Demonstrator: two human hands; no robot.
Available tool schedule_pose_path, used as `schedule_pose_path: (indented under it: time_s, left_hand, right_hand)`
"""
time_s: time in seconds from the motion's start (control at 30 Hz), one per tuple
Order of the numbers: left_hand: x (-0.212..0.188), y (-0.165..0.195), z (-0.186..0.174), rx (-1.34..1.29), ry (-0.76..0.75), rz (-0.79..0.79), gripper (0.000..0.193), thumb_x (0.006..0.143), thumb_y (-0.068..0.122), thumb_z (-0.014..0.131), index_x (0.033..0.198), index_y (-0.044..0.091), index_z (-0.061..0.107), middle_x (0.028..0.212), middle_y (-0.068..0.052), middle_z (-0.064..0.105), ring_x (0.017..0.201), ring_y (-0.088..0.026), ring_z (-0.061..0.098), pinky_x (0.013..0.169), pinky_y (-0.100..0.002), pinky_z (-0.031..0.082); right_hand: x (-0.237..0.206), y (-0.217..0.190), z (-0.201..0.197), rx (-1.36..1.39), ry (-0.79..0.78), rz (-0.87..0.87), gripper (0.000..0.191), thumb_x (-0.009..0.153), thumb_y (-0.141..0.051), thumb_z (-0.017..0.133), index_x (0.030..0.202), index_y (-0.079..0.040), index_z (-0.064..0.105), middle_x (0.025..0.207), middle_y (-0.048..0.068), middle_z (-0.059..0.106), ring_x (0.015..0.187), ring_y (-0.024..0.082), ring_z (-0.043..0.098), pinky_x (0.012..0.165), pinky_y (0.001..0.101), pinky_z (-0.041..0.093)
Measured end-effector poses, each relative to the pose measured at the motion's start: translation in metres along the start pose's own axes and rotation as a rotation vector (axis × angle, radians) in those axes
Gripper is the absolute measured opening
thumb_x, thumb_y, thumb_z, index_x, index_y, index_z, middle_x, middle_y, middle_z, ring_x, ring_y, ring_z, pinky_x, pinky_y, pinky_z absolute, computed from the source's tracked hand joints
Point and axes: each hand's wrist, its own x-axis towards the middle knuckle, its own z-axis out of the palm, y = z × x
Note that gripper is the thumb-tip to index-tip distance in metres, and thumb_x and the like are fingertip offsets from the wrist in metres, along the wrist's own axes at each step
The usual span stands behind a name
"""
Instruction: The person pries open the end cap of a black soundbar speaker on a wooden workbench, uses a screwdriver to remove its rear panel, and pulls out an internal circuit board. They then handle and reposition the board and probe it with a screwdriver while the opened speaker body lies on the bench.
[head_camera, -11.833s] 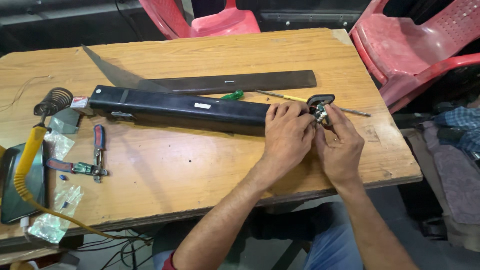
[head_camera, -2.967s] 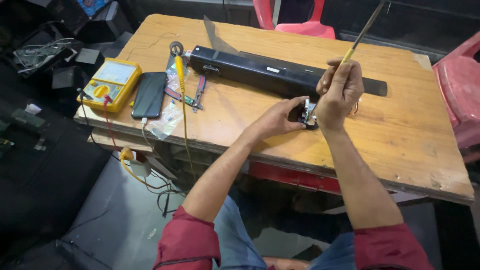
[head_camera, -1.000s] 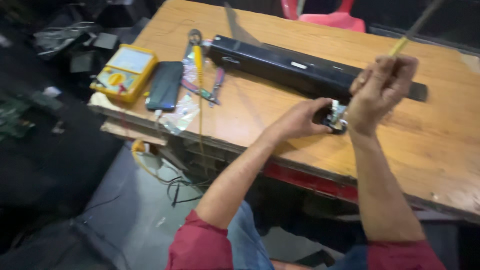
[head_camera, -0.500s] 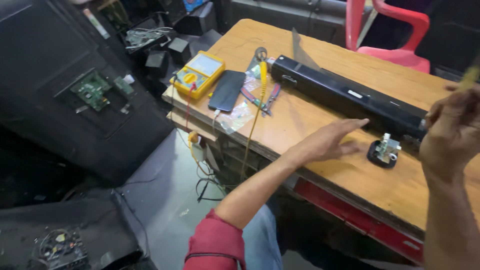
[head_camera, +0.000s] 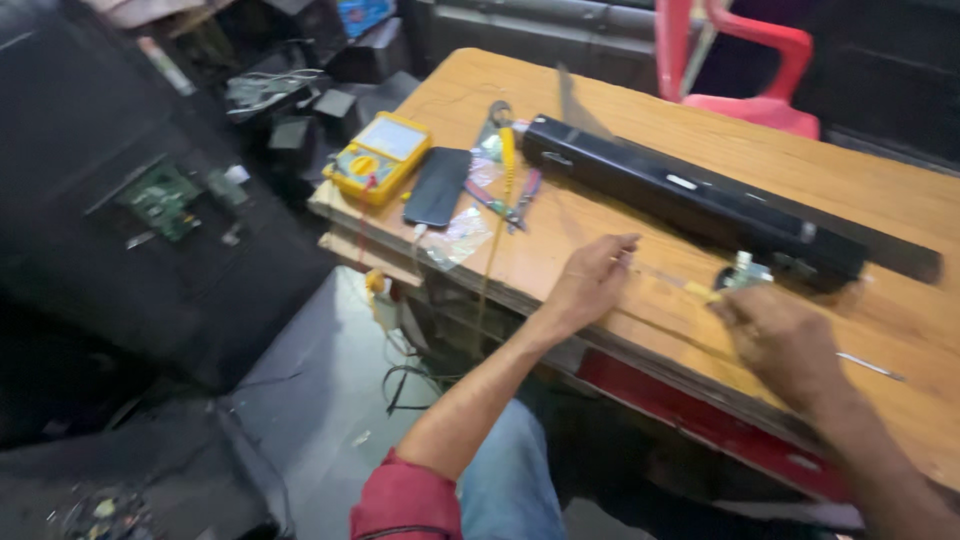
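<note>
Left hand (head_camera: 590, 285) flat on desk (head_camera: 650, 130), palm down, fingers spread loose, gripping nothing. Right hand (head_camera: 780, 335) near desk's front edge, fingers curled; looks closed round a thin yellow-handled tool (head_camera: 700, 291) poking out toward the left hand, grip itself blurred. Small black-and-metal part (head_camera: 745, 272) lying on desk just beyond right hand's knuckles, touching or almost touching the fingers, hard to tell which; well apart from left hand, off to its right. Long black bar-shaped casing (head_camera: 690, 205) just behind the part, running diagonally across desk. Flat dark strip (head_camera: 900, 255) behind casing's right end. Thin metal rod (head_camera: 870, 367) on desk right of right hand. Further left on desk: yellow multimeter (head_camera: 378, 158) at corner, black phone (head_camera: 437, 187) beside it, clear plastic bag (head_camera: 462, 235) near front edge, red-handled pliers (head_camera: 522, 195), yellow cable (head_camera: 500, 220) hanging over edge. Red plastic chair (head_camera: 745, 70) behind desk. Green circuit board (head_camera: 160, 195) down on floor clutter at left. Red sleeve (head_camera: 405, 500) on left arm, bottom of frame. Whole view motion-blurred.
</note>
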Motion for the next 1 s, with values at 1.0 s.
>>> schedule_pose_path:
  time_s: [1.0]
  left_hand:
    - [0.021,0.048,0.161,0.158,-0.343,0.065,0.068,0.093,0.02,0.077,0.151,-0.005,0.051,0.136,-0.028,0.062,0.119,-0.037,0.065,0.097,-0.043,0.054]
  right_hand:
    - [-0.082,0.07,-0.016,-0.054,0.328,0.022,0.028,0.091,-0.02,0.068,0.112,-0.003,0.062,0.112,0.012,0.063,0.109,0.03,0.064,0.093,0.038,0.055]
